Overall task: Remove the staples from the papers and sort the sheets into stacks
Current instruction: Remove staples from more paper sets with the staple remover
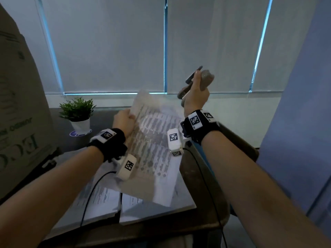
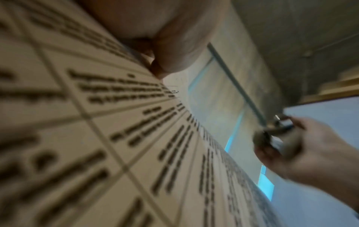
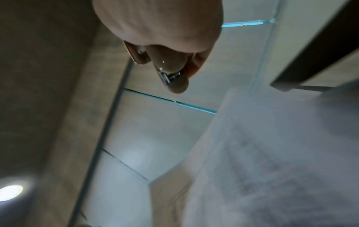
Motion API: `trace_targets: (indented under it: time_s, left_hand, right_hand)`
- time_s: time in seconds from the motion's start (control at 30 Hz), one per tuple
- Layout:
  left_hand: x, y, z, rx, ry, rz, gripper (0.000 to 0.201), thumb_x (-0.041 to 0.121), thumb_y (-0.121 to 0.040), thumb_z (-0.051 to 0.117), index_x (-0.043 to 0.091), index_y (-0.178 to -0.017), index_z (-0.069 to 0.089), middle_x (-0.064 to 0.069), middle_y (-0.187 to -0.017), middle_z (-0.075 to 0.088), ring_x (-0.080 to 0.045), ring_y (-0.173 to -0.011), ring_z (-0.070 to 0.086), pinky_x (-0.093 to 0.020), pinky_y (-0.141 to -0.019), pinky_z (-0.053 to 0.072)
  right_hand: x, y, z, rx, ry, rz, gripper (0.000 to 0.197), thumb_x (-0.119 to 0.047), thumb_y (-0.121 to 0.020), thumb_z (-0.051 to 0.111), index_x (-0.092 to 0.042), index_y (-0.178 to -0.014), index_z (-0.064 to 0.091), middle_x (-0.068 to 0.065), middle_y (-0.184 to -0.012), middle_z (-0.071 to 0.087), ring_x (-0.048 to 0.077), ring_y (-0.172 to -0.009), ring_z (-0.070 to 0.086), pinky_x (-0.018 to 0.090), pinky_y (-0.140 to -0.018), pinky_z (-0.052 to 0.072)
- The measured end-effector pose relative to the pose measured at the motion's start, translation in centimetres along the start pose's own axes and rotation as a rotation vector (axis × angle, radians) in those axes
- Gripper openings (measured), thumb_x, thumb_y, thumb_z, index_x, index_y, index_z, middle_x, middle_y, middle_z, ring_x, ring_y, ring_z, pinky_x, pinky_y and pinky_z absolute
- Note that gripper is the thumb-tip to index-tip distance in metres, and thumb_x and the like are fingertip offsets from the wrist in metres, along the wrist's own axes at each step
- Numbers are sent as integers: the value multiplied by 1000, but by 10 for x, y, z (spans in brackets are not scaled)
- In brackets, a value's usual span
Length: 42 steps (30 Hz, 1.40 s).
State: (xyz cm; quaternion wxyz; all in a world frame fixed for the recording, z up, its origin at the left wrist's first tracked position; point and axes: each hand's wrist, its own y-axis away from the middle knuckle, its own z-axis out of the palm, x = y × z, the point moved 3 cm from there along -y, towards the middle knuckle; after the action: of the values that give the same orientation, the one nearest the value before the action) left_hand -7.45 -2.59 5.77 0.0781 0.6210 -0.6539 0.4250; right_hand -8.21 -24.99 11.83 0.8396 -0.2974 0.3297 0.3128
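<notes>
One white printed paper sheet (image 1: 152,149) is pinched at its upper left edge by the left hand (image 1: 123,122), long axis slanting away. One grey staple remover (image 1: 195,81) is gripped aloft in the right hand (image 1: 196,97); two white paper stacks (image 1: 100,203) lie beneath.

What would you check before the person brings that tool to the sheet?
1. Left hand holds the sheet at its edge: ok.
2. Right hand grips the staple remover: ok.
3. Remover clear of the sheet, raised to its right: ok.
4. Staple located: cannot tell, too blurred.
5. Stacks on the table ready to receive sheets: ok.
6. Wrist cables clear of the paper: not ok, the left one crosses the stacks.
</notes>
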Motion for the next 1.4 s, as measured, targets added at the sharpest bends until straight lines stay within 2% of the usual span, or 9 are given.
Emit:
trace_targets:
  time_s: [0.1, 0.3, 0.47, 0.53, 0.67, 0.8, 0.93, 1.07, 1.4]
  left_hand:
    - [-71, -4, -21, -3, -64, -174, 27, 8, -92, 46, -6, -110, 61, -30, -110, 61, -43, -106, 57, -43, -86, 45]
    - [-179, 19, -61, -4, -94, -497, 31, 5, -98, 42, -16, -120, 50, -30, -119, 53, -45, -106, 50, -42, -83, 37]
    - [-236, 22, -68, 46, -111, -626, 17, 10, -92, 52, -6, -95, 53, -21, -97, 54, -33, -86, 50, -35, -81, 39]
    - [-246, 15, -53, 57, -55, -632, 30, 11, -88, 54, -8, -111, 57, -27, -112, 60, -36, -102, 57, -39, -89, 44]
    - [-185, 25, 14, -280, 454, -622, 17, 2, -95, 45, 2, -87, 59, -6, -71, 58, -20, -76, 60, -23, -60, 42]
    - [-153, 31, 68, -554, 504, -623, 18, 15, -93, 56, 16, -76, 49, -1, -84, 49, -15, -85, 42, -30, -81, 34]
    - [-167, 29, 96, -587, 390, -524, 65, 35, -64, 75, 2, -116, 52, -10, -118, 56, -21, -110, 51, -36, -105, 38]
    - [-165, 46, 102, -693, 165, -414, 80, 31, -89, 62, 9, -150, 15, -5, -154, 26, -23, -139, 28, -32, -113, 20]
    - [-174, 57, 102, -653, 458, -284, 79, 15, -93, 57, 30, -151, 6, 15, -153, 11, -6, -140, 16, -29, -117, 13]
  right_hand:
    - [62, 12, -12, -26, 118, 281, 49, -53, -87, 65, -6, -98, 65, 9, -83, 69, 20, -65, 63, 21, -51, 48]
    - [174, 46, -26, -92, 260, 651, 55, -58, -76, 71, -5, -79, 60, 8, -55, 60, 22, -52, 51, 32, -54, 43]
    - [228, 61, -31, -122, 242, 830, 47, -51, -75, 76, -5, -77, 63, 9, -53, 60, 19, -44, 48, 28, -55, 39]
    - [238, 66, -35, -140, 208, 870, 44, -47, -81, 73, -5, -84, 61, 8, -52, 59, 20, -44, 53, 28, -55, 42]
    - [251, 73, -52, -112, 158, 933, 42, -46, -89, 65, -4, -87, 58, 12, -64, 58, 22, -53, 56, 31, -56, 48]
    - [253, 73, -71, -100, 92, 947, 43, -47, -88, 66, -5, -90, 61, 11, -72, 61, 21, -61, 60, 33, -61, 53]
    - [253, 72, -80, -152, 53, 950, 44, -48, -90, 64, -6, -102, 60, 9, -70, 64, 20, -62, 64, 31, -62, 56]
    - [254, 72, -82, -174, 14, 951, 41, -47, -92, 62, -6, -100, 59, 8, -66, 65, 19, -58, 65, 33, -63, 55]
    - [261, 66, -86, -176, -32, 954, 40, -47, -92, 61, -8, -98, 59, 10, -70, 67, 20, -67, 65, 37, -67, 54]
